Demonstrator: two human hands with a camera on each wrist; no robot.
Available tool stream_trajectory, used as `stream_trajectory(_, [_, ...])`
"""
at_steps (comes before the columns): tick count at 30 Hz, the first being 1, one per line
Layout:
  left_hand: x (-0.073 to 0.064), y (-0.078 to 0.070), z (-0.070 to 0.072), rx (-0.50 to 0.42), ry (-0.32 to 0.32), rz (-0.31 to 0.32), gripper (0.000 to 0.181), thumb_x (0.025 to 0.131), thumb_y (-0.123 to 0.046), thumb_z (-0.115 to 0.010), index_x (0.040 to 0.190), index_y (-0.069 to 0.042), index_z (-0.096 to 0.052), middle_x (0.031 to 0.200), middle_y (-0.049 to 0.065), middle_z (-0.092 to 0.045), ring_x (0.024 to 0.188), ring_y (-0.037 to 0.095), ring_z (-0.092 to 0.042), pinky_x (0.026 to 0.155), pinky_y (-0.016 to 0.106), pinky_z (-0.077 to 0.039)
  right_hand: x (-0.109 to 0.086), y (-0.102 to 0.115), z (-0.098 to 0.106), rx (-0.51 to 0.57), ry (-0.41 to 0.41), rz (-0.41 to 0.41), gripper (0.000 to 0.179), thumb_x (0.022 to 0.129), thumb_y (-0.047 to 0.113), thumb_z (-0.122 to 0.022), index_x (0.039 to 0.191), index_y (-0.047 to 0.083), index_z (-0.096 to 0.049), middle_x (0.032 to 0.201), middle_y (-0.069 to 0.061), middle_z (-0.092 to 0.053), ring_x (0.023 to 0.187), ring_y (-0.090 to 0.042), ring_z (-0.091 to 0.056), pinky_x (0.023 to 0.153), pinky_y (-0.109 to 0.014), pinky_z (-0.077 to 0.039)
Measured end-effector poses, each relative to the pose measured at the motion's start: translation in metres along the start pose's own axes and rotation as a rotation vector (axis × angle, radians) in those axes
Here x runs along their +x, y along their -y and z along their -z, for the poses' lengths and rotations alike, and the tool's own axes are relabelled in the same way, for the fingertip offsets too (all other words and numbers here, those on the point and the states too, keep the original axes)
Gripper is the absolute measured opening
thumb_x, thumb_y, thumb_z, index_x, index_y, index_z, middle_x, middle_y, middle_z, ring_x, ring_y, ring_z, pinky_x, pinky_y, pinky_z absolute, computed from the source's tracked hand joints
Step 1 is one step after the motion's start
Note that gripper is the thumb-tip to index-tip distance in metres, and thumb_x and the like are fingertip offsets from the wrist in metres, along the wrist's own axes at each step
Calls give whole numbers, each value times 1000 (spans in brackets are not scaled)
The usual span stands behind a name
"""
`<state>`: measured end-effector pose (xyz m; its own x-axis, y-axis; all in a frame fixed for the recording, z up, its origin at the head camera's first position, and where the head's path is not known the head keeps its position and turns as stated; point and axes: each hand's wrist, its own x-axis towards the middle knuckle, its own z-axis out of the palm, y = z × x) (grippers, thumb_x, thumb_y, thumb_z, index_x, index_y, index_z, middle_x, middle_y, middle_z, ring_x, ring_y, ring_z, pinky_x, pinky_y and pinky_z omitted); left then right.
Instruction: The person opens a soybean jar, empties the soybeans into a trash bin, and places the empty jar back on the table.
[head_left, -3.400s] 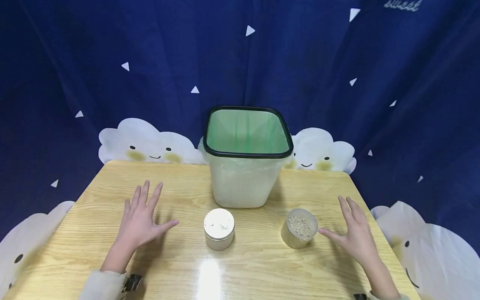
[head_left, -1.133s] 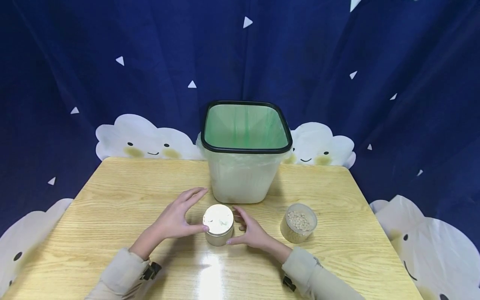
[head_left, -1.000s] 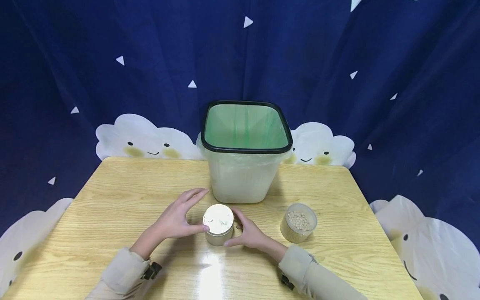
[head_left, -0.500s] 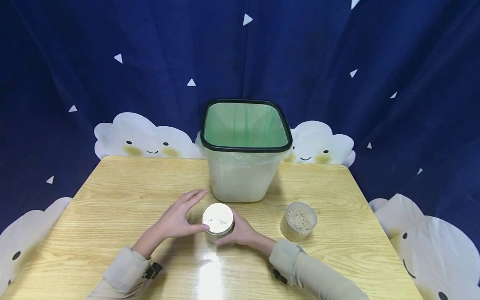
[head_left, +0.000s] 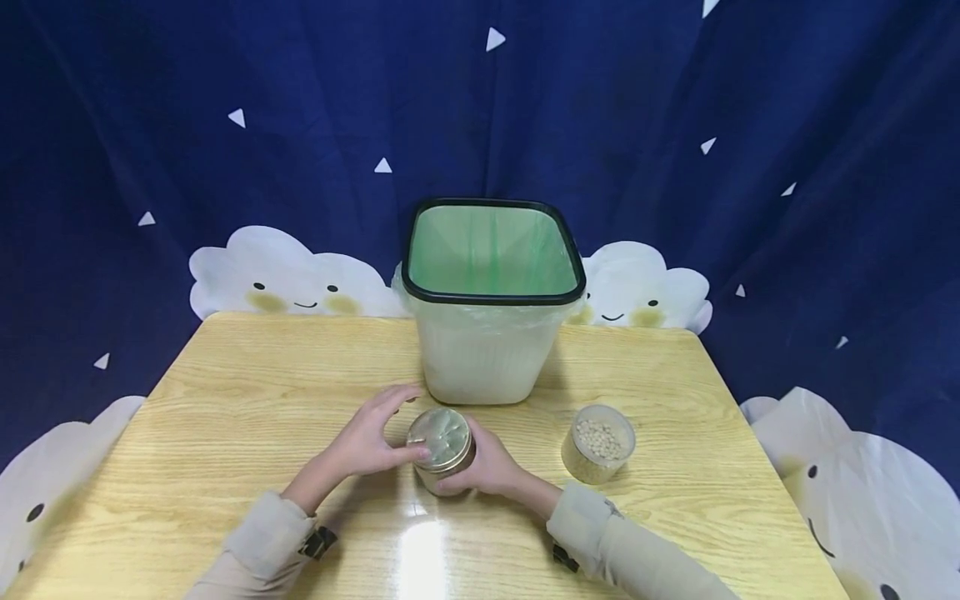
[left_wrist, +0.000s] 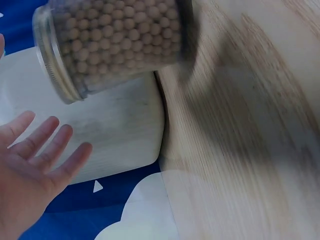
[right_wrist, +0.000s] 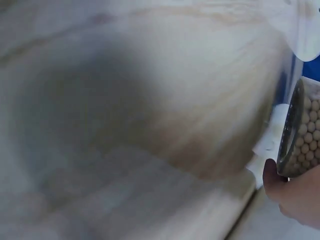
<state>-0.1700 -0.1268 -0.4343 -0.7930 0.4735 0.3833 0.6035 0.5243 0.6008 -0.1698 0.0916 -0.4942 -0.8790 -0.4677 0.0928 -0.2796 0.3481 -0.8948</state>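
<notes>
Head view: the right hand (head_left: pixel 491 463) grips a see-through jar (head_left: pixel 441 450) from its right side, thumb across the front. The jar is near the middle of the wooden surface (head_left: pixel 285 358), just in front of a pale bin (head_left: pixel 483 354) with a black rim (head_left: pixel 491 298); whether its base touches the wood cannot be told. Opposite, the left hand (head_left: pixel 364 443) holds its fingers wide, thumb reaching the edge of the metal lid (left_wrist: pixel 54 57); contact there is unclear. From the left wrist, the jar shows round beige beads (left_wrist: pixel 122 37) inside, and four spread fingertips stand apart from it. To the right of both hands, a small open cup (head_left: pixel 588 463) of pale pellets (head_left: pixel 600 439) stands upright. Behind everything hangs a dark blue curtain (head_left: pixel 300 167).
</notes>
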Motion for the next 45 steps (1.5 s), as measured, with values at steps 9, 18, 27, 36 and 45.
stream_trajectory(9, [6, 0, -8, -83, 78, -140, 82, 63, -43, -79, 130, -9, -46, 124, 7, -50, 112, 22, -47, 91, 44, -41, -3, 20, 17, -81, 2, 51, 92, 50, 28, -87, 130, 17, -43, 115, 5, -56, 102, -14, -54, 89, -34, -42])
stream_trajectory(18, [9, -8, -13, -93, 123, -156, 91, 61, -42, -81, 135, -8, -41, 125, 5, -45, 110, 18, -47, 90, 41, -42, -6, 29, 26, -134, -12, 116, 89, 50, 24, -87, 126, 10, -43, 112, 1, -55, 97, -16, -54, 83, -34, -45])
stream_trajectory(27, [11, -15, -16, -62, 94, -104, 88, 56, -46, -82, 128, -10, -45, 118, 0, -48, 103, 15, -49, 85, 38, -45, -14, 37, 26, -273, -73, 86, 91, 46, 32, -87, 123, 11, -44, 110, 1, -55, 98, -15, -53, 85, -37, -44])
stream_trajectory(36, [13, -26, -19, 20, 39, 5, 92, 54, -54, -80, 127, -11, -43, 116, 2, -50, 101, 16, -50, 83, 38, -45, -15, 36, 26, -317, -167, 109, 86, 46, 34, -85, 118, 10, -45, 103, 2, -53, 93, -14, -52, 80, -36, -46])
stream_trajectory(45, [16, -24, -7, -29, 214, -220, 96, 56, -23, -82, 139, -12, -35, 142, 9, -30, 126, 27, -33, 96, 48, -35, -20, 34, 31, -359, -129, 161, 91, 46, 34, -86, 121, 6, -43, 108, -3, -54, 96, -19, -52, 81, -41, -46])
